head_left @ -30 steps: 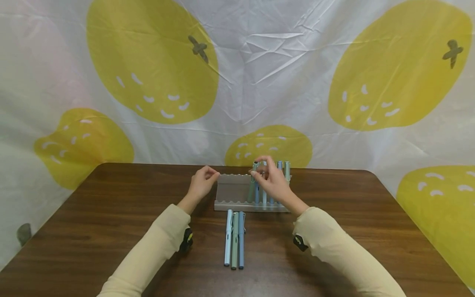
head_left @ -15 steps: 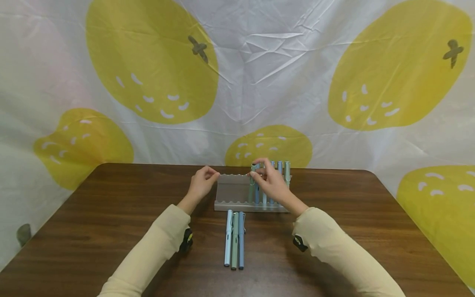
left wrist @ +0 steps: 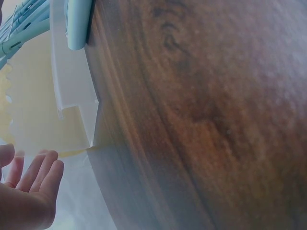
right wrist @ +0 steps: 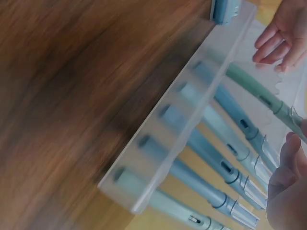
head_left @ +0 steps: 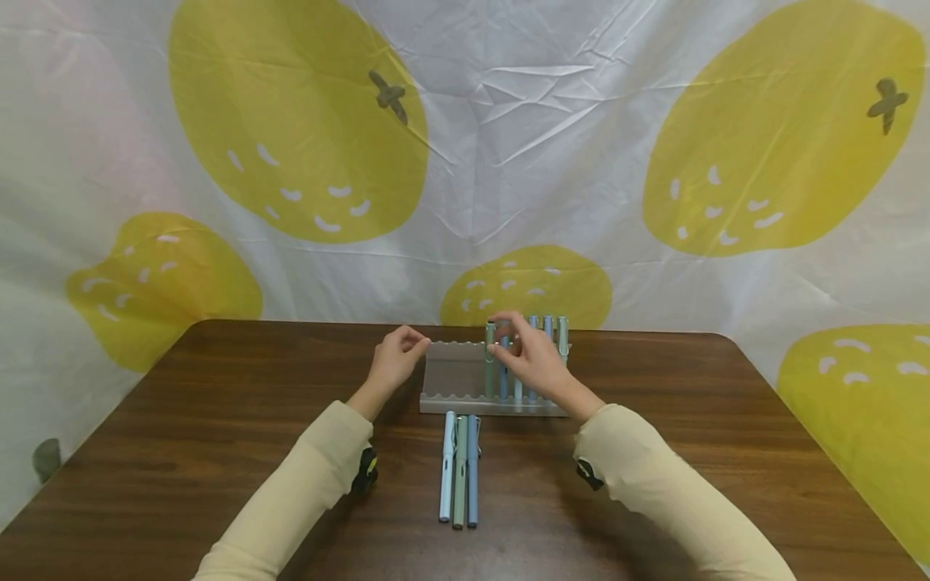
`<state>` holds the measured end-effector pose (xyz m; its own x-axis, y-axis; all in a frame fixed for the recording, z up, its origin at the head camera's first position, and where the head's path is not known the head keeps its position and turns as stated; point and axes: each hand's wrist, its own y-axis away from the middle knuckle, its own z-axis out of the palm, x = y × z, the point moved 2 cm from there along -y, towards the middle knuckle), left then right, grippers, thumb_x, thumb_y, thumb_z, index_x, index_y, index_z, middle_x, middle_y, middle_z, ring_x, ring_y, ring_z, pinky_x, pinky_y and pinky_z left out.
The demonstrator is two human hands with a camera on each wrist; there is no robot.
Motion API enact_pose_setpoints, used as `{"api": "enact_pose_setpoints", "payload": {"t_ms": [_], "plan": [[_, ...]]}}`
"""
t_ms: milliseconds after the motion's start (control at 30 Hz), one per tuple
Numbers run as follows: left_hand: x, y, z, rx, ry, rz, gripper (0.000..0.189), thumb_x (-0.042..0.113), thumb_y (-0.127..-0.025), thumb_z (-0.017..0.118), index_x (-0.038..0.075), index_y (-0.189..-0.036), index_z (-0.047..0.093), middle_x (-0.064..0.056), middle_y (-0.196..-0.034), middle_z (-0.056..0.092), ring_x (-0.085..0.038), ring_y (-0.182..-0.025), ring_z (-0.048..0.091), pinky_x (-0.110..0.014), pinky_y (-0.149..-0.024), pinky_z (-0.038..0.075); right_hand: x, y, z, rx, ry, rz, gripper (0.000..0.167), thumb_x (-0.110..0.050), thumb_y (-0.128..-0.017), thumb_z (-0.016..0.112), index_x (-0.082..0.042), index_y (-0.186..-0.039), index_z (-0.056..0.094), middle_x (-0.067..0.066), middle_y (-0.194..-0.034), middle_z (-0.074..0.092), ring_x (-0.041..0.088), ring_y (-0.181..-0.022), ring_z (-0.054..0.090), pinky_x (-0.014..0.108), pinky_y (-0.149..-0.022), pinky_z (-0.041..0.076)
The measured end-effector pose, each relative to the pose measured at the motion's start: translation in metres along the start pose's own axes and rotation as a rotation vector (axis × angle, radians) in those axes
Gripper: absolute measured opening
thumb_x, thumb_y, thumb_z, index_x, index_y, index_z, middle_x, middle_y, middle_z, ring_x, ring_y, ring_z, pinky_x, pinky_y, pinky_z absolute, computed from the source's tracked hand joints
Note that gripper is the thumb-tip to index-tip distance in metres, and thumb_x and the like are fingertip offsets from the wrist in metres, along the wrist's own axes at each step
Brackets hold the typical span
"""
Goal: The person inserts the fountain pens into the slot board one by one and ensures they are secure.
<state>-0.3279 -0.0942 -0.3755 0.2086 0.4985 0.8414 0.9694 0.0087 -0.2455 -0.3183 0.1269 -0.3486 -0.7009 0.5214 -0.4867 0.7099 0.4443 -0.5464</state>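
A clear pen rack with scalloped edges stands on the table. My right hand pinches a green fountain pen near its cap; the pen is upright, its lower end behind the rack's front lip. In the right wrist view this green pen is left of a row of blue and pale green pens standing in the rack. My left hand pinches the rack's upper left corner between thumb and fingertips. In the left wrist view the other fingers extend beside the rack.
Three capped pens, light blue, green and blue, lie side by side before the rack. The brown wooden table ends at a white cloth with yellow fruit prints.
My right hand has shifted the green pen slightly left, and the pen has gone from leaning to upright in the rack. The left hand stays at the corner.
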Motion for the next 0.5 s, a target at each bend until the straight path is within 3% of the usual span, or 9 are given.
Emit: {"api": "enact_pose_setpoints", "payload": {"t_ms": [200,500], "plan": [[-0.0003,0.0001,-0.0006,-0.005,0.006,-0.011,0.019,0.019,-0.087,0.057,0.001,-0.092,0.059,-0.014,-0.095,0.063,-0.026,-0.095,0.057,-0.040,-0.079,0.043,0.0031,0.0015,-0.0016,-0.005,0.194,-0.040,0.050,-0.021,-0.080,0.066,-0.017,-0.125,0.043,-0.004,-0.077,0.051,0.006,-0.045,0.035,0.025,-0.041,0.032],[-0.0009,0.0002,-0.0007,-0.006,0.007,-0.010,0.018,0.018,-0.087,0.057,0.001,-0.092,0.059,-0.014,-0.094,0.063,-0.026,-0.093,0.058,-0.040,-0.079,0.043,0.0046,-0.0005,-0.0044,-0.027,0.278,-0.031,0.052,-0.025,-0.080,0.066,-0.017,-0.126,0.043,-0.009,-0.070,0.050,0.006,-0.044,0.035,0.024,-0.039,0.029]]}}
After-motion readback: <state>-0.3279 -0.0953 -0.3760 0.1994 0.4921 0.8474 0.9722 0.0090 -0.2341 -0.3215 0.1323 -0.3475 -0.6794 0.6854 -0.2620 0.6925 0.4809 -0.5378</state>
